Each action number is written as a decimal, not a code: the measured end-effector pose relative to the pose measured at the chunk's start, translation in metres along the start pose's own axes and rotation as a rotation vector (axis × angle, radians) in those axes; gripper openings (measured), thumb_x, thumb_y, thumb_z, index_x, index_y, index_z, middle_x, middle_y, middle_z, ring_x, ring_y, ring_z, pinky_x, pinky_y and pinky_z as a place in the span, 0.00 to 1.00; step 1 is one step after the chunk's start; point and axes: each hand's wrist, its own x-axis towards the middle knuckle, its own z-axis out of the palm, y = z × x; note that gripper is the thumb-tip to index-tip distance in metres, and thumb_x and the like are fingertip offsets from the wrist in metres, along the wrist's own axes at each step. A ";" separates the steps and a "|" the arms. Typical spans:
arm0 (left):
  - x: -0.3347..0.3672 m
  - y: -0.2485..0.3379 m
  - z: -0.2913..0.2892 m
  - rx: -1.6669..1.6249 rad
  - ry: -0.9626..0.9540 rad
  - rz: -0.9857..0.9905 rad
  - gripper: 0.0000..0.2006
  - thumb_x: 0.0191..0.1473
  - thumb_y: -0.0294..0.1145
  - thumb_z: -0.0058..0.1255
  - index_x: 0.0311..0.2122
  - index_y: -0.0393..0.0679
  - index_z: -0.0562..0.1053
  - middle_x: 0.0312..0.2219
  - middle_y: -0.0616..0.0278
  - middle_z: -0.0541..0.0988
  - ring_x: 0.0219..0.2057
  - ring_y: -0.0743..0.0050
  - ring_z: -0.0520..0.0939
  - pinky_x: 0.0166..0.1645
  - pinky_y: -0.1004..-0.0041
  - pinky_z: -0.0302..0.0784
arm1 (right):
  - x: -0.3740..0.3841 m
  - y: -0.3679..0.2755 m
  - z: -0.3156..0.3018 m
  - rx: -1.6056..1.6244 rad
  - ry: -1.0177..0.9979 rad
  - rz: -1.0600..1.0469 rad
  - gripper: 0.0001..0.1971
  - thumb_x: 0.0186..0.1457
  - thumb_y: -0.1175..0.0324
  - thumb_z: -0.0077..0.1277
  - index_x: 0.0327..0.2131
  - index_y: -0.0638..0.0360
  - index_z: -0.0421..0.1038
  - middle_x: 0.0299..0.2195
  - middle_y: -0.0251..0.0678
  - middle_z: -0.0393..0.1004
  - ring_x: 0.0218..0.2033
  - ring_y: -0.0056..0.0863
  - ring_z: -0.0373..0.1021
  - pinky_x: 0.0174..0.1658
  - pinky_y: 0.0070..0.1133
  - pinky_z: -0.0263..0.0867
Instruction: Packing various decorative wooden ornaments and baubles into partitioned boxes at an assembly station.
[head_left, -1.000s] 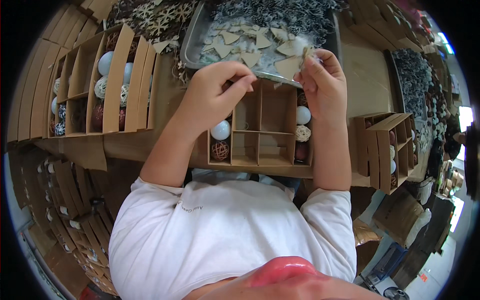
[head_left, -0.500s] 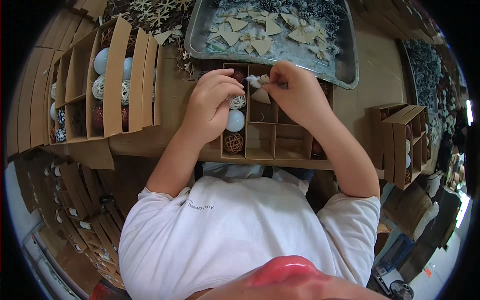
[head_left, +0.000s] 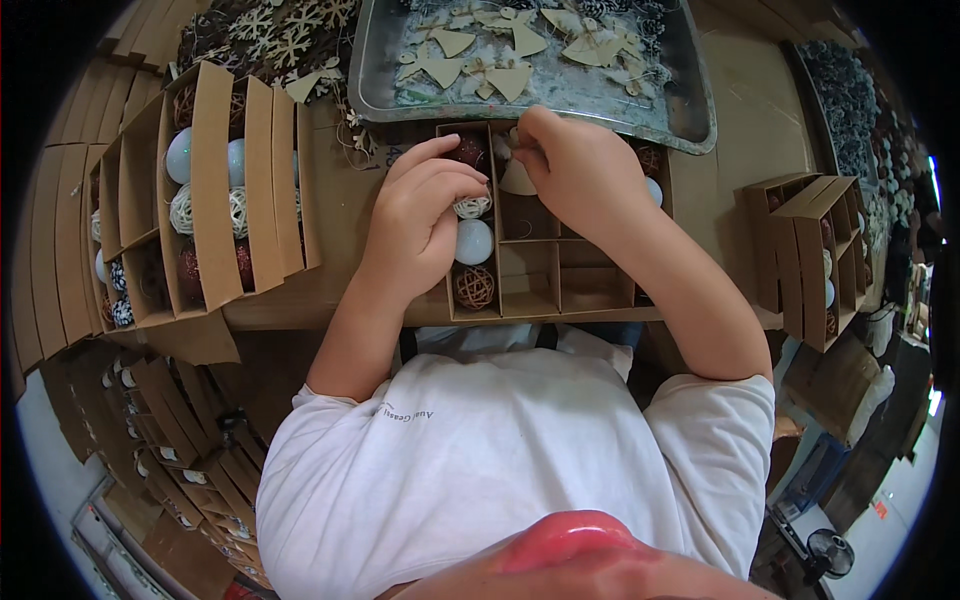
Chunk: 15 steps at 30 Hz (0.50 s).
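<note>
A divided cardboard box (head_left: pixel 528 308) lies before me. Its left column holds a dark red glitter ball (head_left: pixel 468 152), a white woven ball (head_left: pixel 473 207), a white ball (head_left: pixel 475 241) and a brown wicker ball (head_left: pixel 475 287). My right hand (head_left: pixel 585 170) pinches a pale wooden angel ornament (head_left: pixel 517 181) in the far compartment beside the red ball; the fingers hide its upper part. My left hand (head_left: pixel 420 205) curves over the box's left side near the woven ball, fingers apart, with nothing visible in it.
A metal tray (head_left: pixel 540 112) of wooden angels stands behind the box. Filled ornament boxes (head_left: pixel 225 190) are stacked at left, and another stack (head_left: pixel 810 260) at right. Wooden snowflakes (head_left: pixel 290 40) lie at the far left, and a bin of frosted pine cones (head_left: pixel 845 110) at the far right.
The angel ornament has gone lower into the far compartment, and my right hand now covers its head. My left hand stays over the box's left side. The whole view has shifted slightly.
</note>
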 end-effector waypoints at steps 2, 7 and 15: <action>0.000 0.000 -0.001 -0.009 -0.007 0.000 0.14 0.36 0.12 0.41 0.30 0.39 0.74 0.32 0.58 0.78 0.48 0.47 0.73 0.53 0.59 0.67 | -0.003 0.000 0.005 -0.143 0.025 -0.061 0.08 0.48 0.68 0.52 0.32 0.58 0.66 0.24 0.40 0.75 0.28 0.40 0.73 0.28 0.32 0.67; -0.001 0.000 0.001 -0.004 -0.029 -0.006 0.15 0.36 0.12 0.41 0.30 0.39 0.74 0.33 0.57 0.78 0.50 0.46 0.71 0.54 0.59 0.65 | -0.007 -0.006 0.011 -0.276 0.074 -0.099 0.05 0.53 0.70 0.48 0.31 0.58 0.65 0.23 0.39 0.73 0.27 0.40 0.72 0.27 0.33 0.66; 0.000 0.005 -0.003 -0.084 -0.131 0.049 0.14 0.35 0.11 0.41 0.29 0.39 0.73 0.33 0.57 0.77 0.50 0.45 0.70 0.56 0.58 0.63 | -0.010 -0.003 -0.017 -0.113 -0.184 0.060 0.08 0.51 0.71 0.47 0.37 0.58 0.66 0.29 0.41 0.75 0.32 0.42 0.72 0.32 0.35 0.66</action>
